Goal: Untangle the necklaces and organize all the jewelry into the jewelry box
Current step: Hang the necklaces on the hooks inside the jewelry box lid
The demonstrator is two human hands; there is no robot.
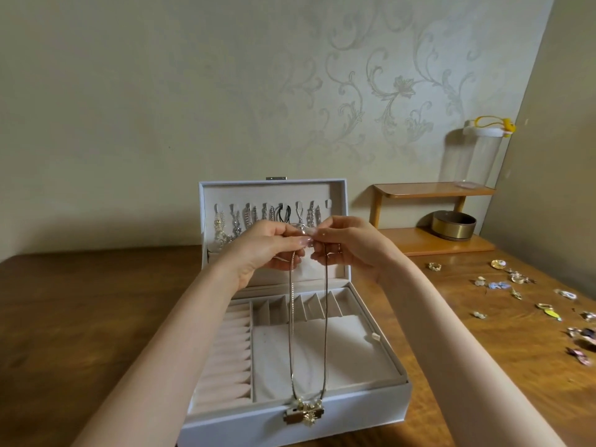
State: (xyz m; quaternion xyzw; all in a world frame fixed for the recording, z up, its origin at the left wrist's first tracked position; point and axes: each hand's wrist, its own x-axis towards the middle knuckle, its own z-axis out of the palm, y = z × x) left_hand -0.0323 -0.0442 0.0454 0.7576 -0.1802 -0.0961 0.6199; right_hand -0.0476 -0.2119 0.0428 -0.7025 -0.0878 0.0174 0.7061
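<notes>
- Both hands are raised in front of the open lid. The left hand (264, 250) and the right hand (350, 248) each pinch the top of one necklace (326, 317) between curled fingertips, nails almost meeting. I'd guess they are working the clasp, though it is too small to make out from here.
- Held that high, the chain hangs as one clean loop. Its gold pendant (308, 409) dangles in front of the latch of the jewelry box (398, 379), so the strands stay apart and ready for hanging.
- The lid carries a row of hung necklaces (248, 221), and the hook (328, 204) at the far right is bare.
- Loose earrings and rings (516, 285) lie scattered on the wooden table (80, 301) to the right, well apart from the box and not yet sorted.
- Behind them a small wooden shelf (432, 191) holds a clear jar (480, 156) and a round brass-coloured tin (454, 225), against pale scroll-patterned wallpaper (354, 91).
</notes>
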